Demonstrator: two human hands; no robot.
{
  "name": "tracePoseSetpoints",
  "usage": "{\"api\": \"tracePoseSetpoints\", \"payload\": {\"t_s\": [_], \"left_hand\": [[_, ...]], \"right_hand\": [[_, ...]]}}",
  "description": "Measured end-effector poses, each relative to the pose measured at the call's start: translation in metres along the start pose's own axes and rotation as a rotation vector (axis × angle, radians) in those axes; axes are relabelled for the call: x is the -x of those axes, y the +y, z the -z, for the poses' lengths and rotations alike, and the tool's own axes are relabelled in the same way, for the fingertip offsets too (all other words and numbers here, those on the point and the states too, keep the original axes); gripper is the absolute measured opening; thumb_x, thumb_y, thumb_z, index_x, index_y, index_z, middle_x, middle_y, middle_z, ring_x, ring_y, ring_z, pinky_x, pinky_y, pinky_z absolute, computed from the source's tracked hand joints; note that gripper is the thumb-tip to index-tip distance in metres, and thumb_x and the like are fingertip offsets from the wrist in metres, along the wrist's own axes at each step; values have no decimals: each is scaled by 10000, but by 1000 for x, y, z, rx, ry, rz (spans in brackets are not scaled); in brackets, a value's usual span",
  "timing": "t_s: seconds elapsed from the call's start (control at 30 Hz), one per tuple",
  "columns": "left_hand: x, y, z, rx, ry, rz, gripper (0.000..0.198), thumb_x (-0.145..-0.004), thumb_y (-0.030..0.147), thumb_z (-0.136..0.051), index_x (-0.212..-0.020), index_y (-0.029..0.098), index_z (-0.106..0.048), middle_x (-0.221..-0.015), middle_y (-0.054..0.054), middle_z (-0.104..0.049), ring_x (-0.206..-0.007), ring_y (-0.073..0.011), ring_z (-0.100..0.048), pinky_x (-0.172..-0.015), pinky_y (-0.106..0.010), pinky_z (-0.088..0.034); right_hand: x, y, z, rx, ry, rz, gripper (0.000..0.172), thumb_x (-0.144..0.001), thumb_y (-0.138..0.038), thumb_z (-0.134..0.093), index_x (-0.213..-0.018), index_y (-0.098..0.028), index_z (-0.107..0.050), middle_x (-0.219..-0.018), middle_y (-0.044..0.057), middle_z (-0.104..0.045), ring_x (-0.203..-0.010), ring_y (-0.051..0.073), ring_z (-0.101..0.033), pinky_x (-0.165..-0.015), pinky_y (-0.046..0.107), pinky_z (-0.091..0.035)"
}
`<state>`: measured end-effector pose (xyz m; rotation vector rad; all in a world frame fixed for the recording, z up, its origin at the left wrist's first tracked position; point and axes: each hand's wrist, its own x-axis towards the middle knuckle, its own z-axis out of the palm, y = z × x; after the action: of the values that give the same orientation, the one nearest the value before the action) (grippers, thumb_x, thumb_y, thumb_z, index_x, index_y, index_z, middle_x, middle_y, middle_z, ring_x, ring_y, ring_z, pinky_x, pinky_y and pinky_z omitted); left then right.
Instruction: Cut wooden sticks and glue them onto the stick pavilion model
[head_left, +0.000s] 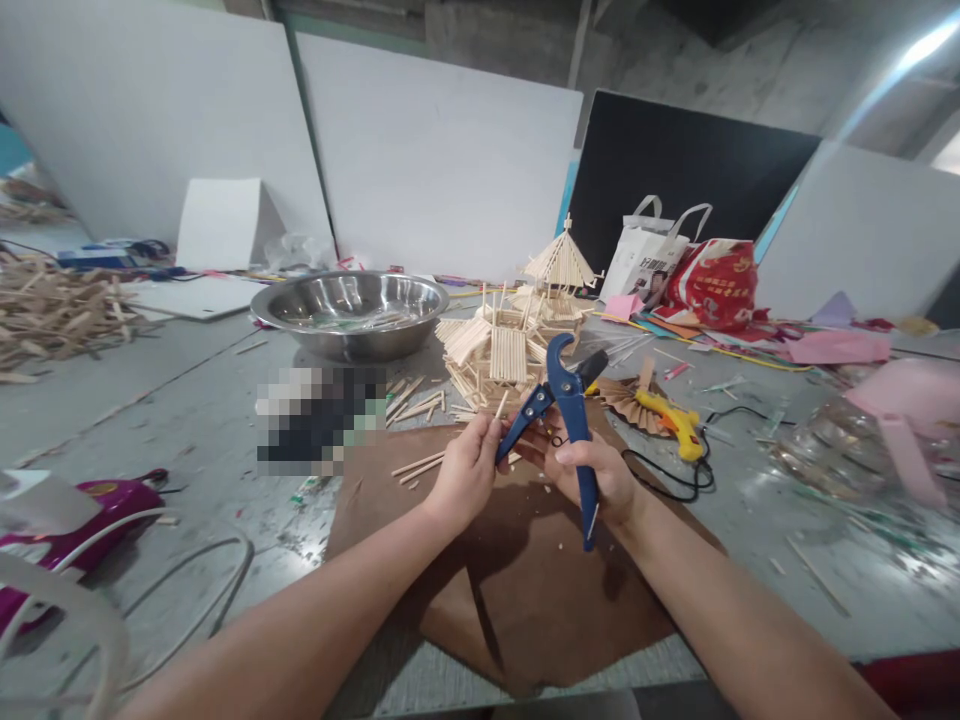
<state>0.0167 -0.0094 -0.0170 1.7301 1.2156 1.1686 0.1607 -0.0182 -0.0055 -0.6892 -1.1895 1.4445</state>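
My right hand is closed around a handle of a blue pipe cutter, whose curved jaw points up and away from me. The cutter's handles are spread apart. Pinched between the thumb and fingers of my left hand is a thin wooden stick, its tip pointing up. That hand is close to the cutter's left handle; whether it touches is unclear. Below both hands lies a brown sheet with a few cut wooden sticks on it. Just beyond stands a model pavilion built of sticks, with a pointed roof.
A metal basin stands behind at left. A yellow glue gun with a black cord lies at right, near a clear plastic container. A purple power strip and white cables are at left. Loose sticks are piled at far left.
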Motion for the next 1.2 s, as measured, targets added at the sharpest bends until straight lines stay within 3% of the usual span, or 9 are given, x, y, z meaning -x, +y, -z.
{"api": "tracePoseSetpoints", "payload": {"t_s": [0.07,0.13,0.2,0.3,0.4,0.5,0.7,1.2], "left_hand": [[0,-1,1,-83,11,-49,280,-792,388,-299,-684,177,-448,-556,27,-477,-518,-91,-444,-529,-206,-348],[-1,-2,3,-173,62,-92,279,-791,377,-304,-676,176,-460,-581,17,-477,-549,-96,-446,-541,-206,-347],[-3,-2,5,-225,101,-105,287,-790,375,-302,-650,175,-452,-558,21,-452,-532,-92,-428,-522,-199,-339],[-3,0,8,-220,57,-119,307,-794,376,-294,-602,171,-419,-521,33,-426,-495,-76,-403,-503,-185,-329],[-1,1,9,-182,-2,-137,299,-802,370,-283,-628,171,-424,-522,39,-435,-479,-67,-401,-497,-178,-329],[0,1,8,-164,-8,-129,284,-806,367,-280,-661,174,-431,-527,42,-446,-466,-62,-403,-487,-174,-327],[2,0,7,-187,-43,-156,296,-809,358,-281,-630,171,-423,-529,36,-458,-466,-58,-404,-495,-172,-327],[1,-1,9,-311,-84,-216,266,-814,345,-270,-649,178,-397,-505,44,-411,-469,-65,-371,-501,-182,-300]], "right_hand": [[-2,0,2,-23,-33,5,236,-573,-204,-488,-799,-223,-555,-881,22,-595,-808,187,-554,-717,338,-426],[-5,-1,8,43,22,53,252,-599,-197,-495,-847,-217,-532,-861,13,-592,-805,173,-553,-766,338,-406],[-7,0,15,253,131,111,267,-612,-208,-515,-879,-198,-506,-787,13,-590,-786,169,-548,-777,340,-399],[-7,2,20,693,238,206,243,-617,-219,-516,-854,-172,-497,-748,25,-560,-739,168,-530,-723,330,-414],[-5,5,18,992,183,325,355,-608,-185,-503,-958,-160,-452,-821,42,-542,-749,158,-519,-736,316,-407],[-3,9,15,1133,125,412,471,-608,-171,-490,-1065,-151,-379,-941,80,-525,-853,175,-503,-786,325,-388],[-4,16,17,1266,90,452,515,-600,-174,-498,-1093,-149,-351,-1021,106,-501,-914,204,-491,-796,337,-389],[-4,14,18,1315,84,468,484,-601,-185,-491,-1068,-171,-362,-983,83,-526,-875,198,-511,-763,318,-404]]}}
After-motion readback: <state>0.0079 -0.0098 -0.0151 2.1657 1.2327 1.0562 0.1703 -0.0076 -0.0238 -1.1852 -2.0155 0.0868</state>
